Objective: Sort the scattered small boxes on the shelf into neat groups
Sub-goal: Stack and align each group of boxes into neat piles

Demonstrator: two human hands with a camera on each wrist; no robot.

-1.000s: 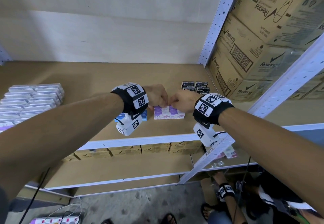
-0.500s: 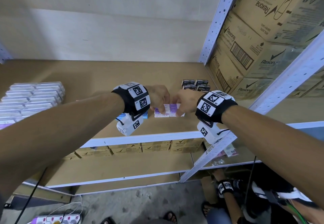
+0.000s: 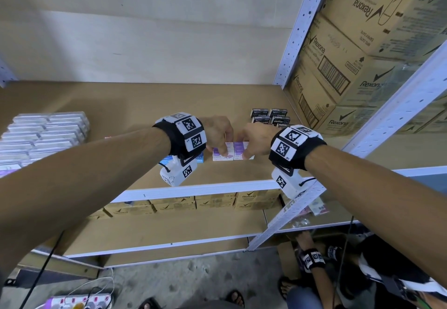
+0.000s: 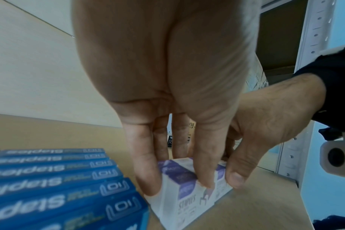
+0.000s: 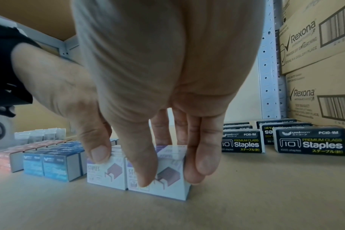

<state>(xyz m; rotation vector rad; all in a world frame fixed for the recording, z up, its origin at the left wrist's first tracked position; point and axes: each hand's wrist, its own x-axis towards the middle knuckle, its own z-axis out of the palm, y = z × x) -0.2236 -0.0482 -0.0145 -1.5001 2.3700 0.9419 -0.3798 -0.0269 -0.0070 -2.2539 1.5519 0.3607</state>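
Since a second ago my two hands have closed in slightly on the white-and-purple staple boxes (image 3: 232,151), and my view has tipped a little; the boxes themselves sit where they were, near the front edge of the shelf (image 3: 135,100), at about 12 o'clock from me. My left hand (image 3: 217,131) curls over the left box, thumb on its near face and fingers along its left side, so that grip is grasping the pair. My right hand (image 3: 257,137) does the same from the right: thumb on the left box top, forefinger down the front of the right box, other fingers against its right side.

The fronts read "STAPLES" beside a purple staple drawing. At 9 o'clock, just beside them, stand the blue boxes (image 4: 55,182), printed "Staples" with a "10" mark. At 2 o'clock, well apart, the black boxes (image 5: 309,140) read "unicorn PC10-1M, PREMIUM CLASS Staples, 1000 staples" with Japanese characters. Farther right, the brown cartons (image 3: 362,50) say "Rexona". At 10 o'clock lies a block of clear-wrapped grey packs (image 3: 41,137), writing too small to read.
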